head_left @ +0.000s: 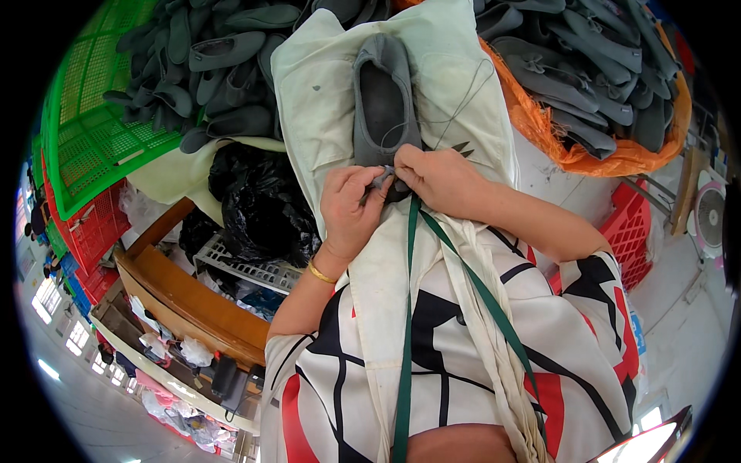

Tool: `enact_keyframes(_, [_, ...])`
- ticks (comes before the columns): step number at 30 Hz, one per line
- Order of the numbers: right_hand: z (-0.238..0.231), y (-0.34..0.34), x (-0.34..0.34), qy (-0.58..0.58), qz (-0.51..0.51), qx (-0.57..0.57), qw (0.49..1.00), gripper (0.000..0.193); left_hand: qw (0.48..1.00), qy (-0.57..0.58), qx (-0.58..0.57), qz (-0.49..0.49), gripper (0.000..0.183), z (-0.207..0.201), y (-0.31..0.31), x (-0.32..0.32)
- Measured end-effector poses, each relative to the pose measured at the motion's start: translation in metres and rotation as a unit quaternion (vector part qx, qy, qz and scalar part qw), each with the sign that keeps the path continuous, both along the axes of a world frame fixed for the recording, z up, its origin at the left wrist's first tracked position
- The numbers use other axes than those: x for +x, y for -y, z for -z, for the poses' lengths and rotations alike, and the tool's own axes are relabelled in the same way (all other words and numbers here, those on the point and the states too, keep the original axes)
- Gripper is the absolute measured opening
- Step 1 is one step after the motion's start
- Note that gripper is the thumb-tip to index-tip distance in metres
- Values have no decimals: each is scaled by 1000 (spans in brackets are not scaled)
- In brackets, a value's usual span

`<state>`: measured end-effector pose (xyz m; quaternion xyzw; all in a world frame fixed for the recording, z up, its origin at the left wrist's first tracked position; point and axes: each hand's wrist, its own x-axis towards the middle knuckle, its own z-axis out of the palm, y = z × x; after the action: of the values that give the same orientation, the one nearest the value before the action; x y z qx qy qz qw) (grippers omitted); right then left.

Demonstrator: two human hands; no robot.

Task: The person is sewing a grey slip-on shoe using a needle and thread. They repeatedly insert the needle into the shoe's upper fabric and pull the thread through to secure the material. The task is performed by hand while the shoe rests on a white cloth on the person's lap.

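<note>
A grey slip-on shoe [380, 92] lies on a pale cloth cushion [309, 116] in front of me, its opening facing up. At its near end, my left hand [349, 204] is closed, pinching a small grey fabric piece [381, 178]. My right hand [440, 179] is closed too, with thumb and forefinger at the same piece. Dark pointed blades [461, 148], like scissor tips, stick out beyond the right hand; their handles are hidden. A loose dark thread [469, 100] loops over the cushion and crosses the shoe. Whether a needle is held cannot be made out.
Grey shoes heap beside a green plastic crate [93, 131] at the far left. An orange sack [602, 158] at the far right holds several more. Below the crate are a black plastic bag [258, 204] and a wooden bench [193, 297]. A fan [706, 216] stands far right.
</note>
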<state>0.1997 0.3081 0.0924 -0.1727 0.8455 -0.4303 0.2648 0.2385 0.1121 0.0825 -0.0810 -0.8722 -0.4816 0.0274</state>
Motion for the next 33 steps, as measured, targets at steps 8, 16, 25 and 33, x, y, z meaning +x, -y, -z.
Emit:
enact_keyframes(8, [-3,6,-9,104,80,-80,988,25,999,-5,51,15,27,14,4,5])
enact_keyframes(16, [-16,2,-24,201,50,-68,976,19,998,-22,39,47,31,13,3,1])
enact_keyframes(25, [-13,-1,-42,-40,-59,-18,997,16,991,-92,0,96,35,6,5,-8])
enact_keyframes(33, [3,5,-32,-141,-67,-27,987,15,998,-36,31,36,26,14,4,-3])
